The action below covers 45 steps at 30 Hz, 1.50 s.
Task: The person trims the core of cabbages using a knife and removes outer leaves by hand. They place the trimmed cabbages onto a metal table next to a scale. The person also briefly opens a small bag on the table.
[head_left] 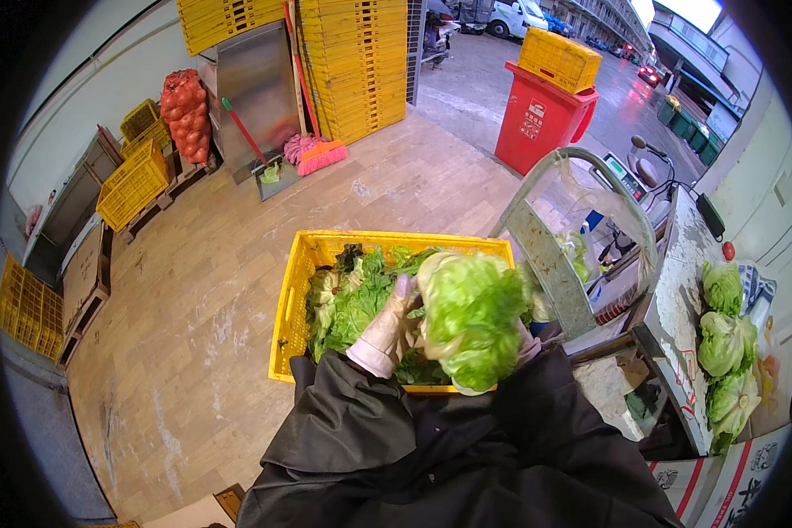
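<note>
A head of green lettuce [472,317], slightly smeared by motion, is held up between my hands over a yellow plastic crate [283,330]. My left hand [385,333], in a pale glove, lies against its left side, with the fingertips pointing up beside the pale leaves. My right hand [528,343] supports the other side, and most of it is hidden behind the lettuce and my dark sleeve. Loose green lettuce leaves [350,319], some with dark edges, fill the crate below.
A metal-framed chair [546,255] stands right of the crate. On the worn table [678,317], several lettuce heads [722,339] sit in a row. Farther off are a red bin [537,123], stacked yellow crates [352,70], a broom [321,157] and a dustpan [275,180].
</note>
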Motion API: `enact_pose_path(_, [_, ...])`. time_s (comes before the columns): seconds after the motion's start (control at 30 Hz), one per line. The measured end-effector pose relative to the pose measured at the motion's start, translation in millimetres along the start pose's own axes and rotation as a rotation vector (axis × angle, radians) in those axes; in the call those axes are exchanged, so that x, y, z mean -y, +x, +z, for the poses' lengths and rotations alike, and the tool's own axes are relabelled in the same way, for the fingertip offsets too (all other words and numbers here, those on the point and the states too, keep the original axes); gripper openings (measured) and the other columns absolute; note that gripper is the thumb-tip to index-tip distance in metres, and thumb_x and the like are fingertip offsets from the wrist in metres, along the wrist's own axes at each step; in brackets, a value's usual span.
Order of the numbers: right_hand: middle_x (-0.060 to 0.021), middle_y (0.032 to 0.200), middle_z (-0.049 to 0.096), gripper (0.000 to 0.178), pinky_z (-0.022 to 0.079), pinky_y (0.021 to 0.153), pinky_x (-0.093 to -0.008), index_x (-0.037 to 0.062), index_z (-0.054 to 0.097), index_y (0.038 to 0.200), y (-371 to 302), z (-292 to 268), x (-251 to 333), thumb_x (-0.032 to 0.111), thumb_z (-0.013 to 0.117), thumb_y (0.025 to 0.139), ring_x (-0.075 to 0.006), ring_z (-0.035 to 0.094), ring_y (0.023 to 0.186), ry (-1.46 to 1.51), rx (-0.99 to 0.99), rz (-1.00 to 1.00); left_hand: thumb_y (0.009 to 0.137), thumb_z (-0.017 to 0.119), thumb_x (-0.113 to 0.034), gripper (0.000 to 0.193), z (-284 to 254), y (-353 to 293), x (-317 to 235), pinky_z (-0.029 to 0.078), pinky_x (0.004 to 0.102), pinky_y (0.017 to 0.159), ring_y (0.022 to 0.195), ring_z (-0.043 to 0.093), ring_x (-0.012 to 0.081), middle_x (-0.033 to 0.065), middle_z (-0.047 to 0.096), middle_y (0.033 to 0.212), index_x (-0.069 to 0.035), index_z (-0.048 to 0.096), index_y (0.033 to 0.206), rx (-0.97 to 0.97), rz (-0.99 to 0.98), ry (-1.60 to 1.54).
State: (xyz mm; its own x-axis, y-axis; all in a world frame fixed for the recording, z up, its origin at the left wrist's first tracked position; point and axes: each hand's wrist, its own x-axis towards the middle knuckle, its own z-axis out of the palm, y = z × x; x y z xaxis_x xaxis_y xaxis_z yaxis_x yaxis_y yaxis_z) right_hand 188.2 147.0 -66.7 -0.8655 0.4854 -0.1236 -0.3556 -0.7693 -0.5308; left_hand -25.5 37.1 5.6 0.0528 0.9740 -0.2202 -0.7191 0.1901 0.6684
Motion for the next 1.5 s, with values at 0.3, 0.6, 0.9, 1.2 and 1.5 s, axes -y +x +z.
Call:
enact_pose_path(0.3, [-0.007,0.129,0.055,0.046,0.033,0.106,-0.0296,-0.0026,0.051,0.128,20.3,82.1,31.1,0.032,0.045,0.099,-0.0185,0.046,0.123,-0.323,-0.467,0.164,0.09,0.06,-0.035,0.054,16.0,-6.5,7.7,0.042,0.041,0.102,0.117,0.053,0.0251,0.0104,0.057,0.126,-0.006,0.046,0.134,0.08,-0.097,-0.396])
enact_pose_path(0.6, [-0.0259,0.123,0.054,0.05,0.04,0.1,-0.0378,-0.005,0.051,0.125,-2.2,150.0,43.0,0.023,0.065,0.087,-0.0324,0.052,0.116,-1.479,-0.486,-0.765,0.086,0.067,-0.029,0.062,20.2,1.4,12.8,0.041,0.0425,0.103,0.119,0.051,0.0258,0.0112,0.051,0.131,-0.008,0.039,0.137,0.059,0.33,-0.449])
enact_pose_path(0.9, [-0.017,0.109,0.061,0.023,0.049,0.083,-0.0287,-0.0034,0.057,0.108,17.9,142.8,-9.3,-0.006,0.056,0.085,-0.0207,0.062,0.096,-1.097,-0.231,-1.186,0.084,0.069,-0.023,0.06,19.7,5.9,10.7,0.046,0.0403,0.097,0.112,0.055,0.0245,0.0104,0.054,0.126,-0.007,0.041,0.135,-0.208,0.716,-0.218])
enact_pose_path(1.2, [-0.008,0.089,0.066,0.007,0.046,0.078,-0.0245,-0.0026,0.061,0.09,20.4,138.1,-2.2,0.001,0.055,0.089,-0.011,0.056,0.083,-0.77,-0.439,-0.932,0.085,0.066,-0.022,0.058,12.8,4.0,7.3,0.048,0.044,0.096,0.113,0.055,0.0273,0.0114,0.054,0.125,-0.008,0.041,0.135,-0.126,0.662,-0.233])
enact_pose_path(1.5, [-0.0106,0.092,0.065,0.015,0.05,0.072,-0.0303,0.0007,0.062,0.099,24.8,149.0,31.8,0.003,0.059,0.084,-0.0212,0.062,0.082,-1.357,-0.482,-1.078,0.086,0.066,-0.028,0.058,7.7,4.3,9.1,0.044,0.0457,0.1,0.114,0.055,0.0285,0.0122,0.054,0.127,-0.006,0.043,0.134,-0.112,0.513,-0.365])
